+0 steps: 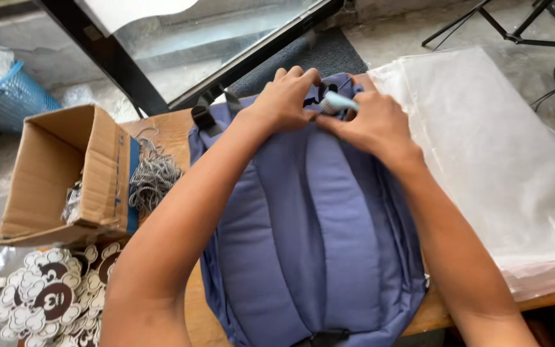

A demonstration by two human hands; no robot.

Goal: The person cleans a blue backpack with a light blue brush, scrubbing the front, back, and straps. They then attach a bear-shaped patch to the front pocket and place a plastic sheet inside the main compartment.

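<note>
A blue-purple backpack lies back side up on a wooden table, its padded straps facing me. My left hand grips the fabric at the far top end by the black handle. My right hand is closed around a small pale blue tool and presses it against the same top end. Both hands touch near the handle. What the tool's tip does is hidden by my fingers.
An open cardboard box with corded tags stands at the left, loose cords beside it. Cloud-shaped paper tags lie in a heap at the lower left. A stack of clear plastic bags covers the right. A blue basket sits far left.
</note>
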